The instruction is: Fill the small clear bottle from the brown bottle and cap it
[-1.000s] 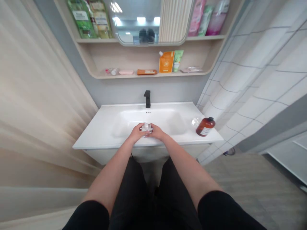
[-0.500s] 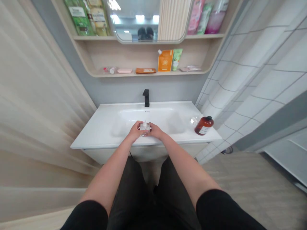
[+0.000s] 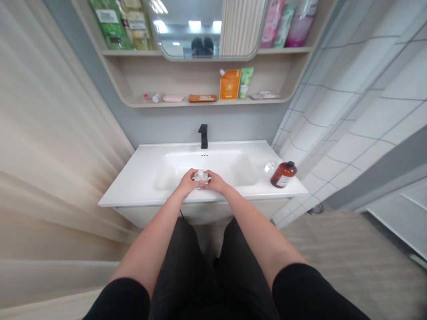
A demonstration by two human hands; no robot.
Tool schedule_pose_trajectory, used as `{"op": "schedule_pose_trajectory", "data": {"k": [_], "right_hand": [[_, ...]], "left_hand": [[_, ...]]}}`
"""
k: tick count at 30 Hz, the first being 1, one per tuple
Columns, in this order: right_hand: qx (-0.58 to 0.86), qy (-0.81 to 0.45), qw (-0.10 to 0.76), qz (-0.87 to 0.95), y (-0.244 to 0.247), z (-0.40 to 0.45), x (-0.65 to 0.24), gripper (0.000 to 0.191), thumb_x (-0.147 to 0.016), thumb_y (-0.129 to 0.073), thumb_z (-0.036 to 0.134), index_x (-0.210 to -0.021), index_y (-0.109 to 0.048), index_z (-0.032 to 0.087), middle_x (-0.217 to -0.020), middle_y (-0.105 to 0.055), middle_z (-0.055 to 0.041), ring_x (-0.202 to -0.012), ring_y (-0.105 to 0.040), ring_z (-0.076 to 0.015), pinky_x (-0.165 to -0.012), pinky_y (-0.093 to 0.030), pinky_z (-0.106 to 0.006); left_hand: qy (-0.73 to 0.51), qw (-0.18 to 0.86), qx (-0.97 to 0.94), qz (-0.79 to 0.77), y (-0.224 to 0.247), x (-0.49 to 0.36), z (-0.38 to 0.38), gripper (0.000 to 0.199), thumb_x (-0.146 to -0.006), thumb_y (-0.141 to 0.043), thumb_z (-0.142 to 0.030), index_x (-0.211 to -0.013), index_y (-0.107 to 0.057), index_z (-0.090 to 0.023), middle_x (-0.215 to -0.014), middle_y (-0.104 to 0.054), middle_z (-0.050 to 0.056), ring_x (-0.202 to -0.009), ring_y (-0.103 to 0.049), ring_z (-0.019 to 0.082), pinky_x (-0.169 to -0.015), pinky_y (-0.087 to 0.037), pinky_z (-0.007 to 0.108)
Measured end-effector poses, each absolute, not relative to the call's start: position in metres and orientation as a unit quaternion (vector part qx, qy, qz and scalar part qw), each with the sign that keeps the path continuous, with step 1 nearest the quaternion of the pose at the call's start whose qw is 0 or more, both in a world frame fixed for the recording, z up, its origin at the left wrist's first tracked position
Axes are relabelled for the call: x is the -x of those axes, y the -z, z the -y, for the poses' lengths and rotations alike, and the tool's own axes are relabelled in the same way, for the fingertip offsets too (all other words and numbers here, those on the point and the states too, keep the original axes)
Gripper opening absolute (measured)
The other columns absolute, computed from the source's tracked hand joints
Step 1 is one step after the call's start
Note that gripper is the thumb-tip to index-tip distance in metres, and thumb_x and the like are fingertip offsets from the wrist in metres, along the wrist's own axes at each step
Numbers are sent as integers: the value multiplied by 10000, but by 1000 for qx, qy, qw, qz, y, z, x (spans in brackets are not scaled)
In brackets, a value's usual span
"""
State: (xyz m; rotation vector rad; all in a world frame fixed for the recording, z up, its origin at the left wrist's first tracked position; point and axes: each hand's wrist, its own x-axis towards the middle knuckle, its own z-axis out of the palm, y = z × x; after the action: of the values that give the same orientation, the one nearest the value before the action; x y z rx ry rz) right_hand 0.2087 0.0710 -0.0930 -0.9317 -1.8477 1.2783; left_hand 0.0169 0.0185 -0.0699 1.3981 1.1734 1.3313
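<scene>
Both my hands are over the front of the white washbasin (image 3: 140,189), holding a small transparent bottle (image 3: 201,177) with a white top between them. My left hand (image 3: 187,183) wraps its left side, and my right hand (image 3: 215,182) presses on its right side. The fingers hide most of the bottle's lower part. Neither hand touches the black faucet (image 3: 203,136) behind the bowl.
An amber pump-less bottle (image 3: 283,175) with a white label and a transparent container (image 3: 270,168) stand on the basin's right deck. Above are a wooden shelf (image 3: 200,103) with toiletries and a mirror (image 3: 203,31). Tiled wall lies right, a beige curtain left.
The small bottle's white top shows more between my hands than a second ago. My hands have shifted only slightly, and the view has moved a little.
</scene>
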Motion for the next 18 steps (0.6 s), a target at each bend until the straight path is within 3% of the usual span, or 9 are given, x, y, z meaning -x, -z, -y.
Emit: {"op": "schedule_pose_trajectory", "data": {"k": [6, 11, 15, 18], "right_hand": [[367, -487, 342, 715, 94, -72, -208, 654, -544, -1017, 350, -1101, -689, 247, -1031, -766, 10, -953, -708, -231, -876, -581, -353], [366, -485, 346, 715, 93, -71, -208, 672, -547, -1020, 351, -1123, -692, 241, -1072, -771, -3, -976, -710, -235, -891, -582, -359], [369, -484, 341, 717, 90, -70, -209, 663, -551, -1017, 340, -1120, -693, 237, -1063, -768, 0, -973, -708, -229, -897, -580, -358], [377, -481, 343, 714, 88, -68, -209, 648, -551, -1019, 317, -1106, -696, 235, -1038, -770, 2, -966, -708, -231, -891, -579, -355]], "left_hand": [[-536, 426, -557, -470, 70, -17, -18, 651, -560, -987, -383, -1102, -665, -221, -1048, -740, 31, -980, -686, 235, -912, -536, 362], [-547, 423, -561, -455, 71, -17, -18, 569, -593, -981, -380, -1006, -620, -230, -1008, -736, 10, -983, -692, 227, -915, -533, 354], [-548, 429, -552, -460, 70, -18, -18, 682, -551, -991, -348, -1132, -657, -223, -1045, -741, 28, -983, -694, 236, -919, -531, 359], [-536, 437, -559, -457, 68, -18, -17, 620, -576, -982, -371, -1092, -678, -211, -1035, -745, 36, -980, -690, 236, -919, -528, 359]]}}
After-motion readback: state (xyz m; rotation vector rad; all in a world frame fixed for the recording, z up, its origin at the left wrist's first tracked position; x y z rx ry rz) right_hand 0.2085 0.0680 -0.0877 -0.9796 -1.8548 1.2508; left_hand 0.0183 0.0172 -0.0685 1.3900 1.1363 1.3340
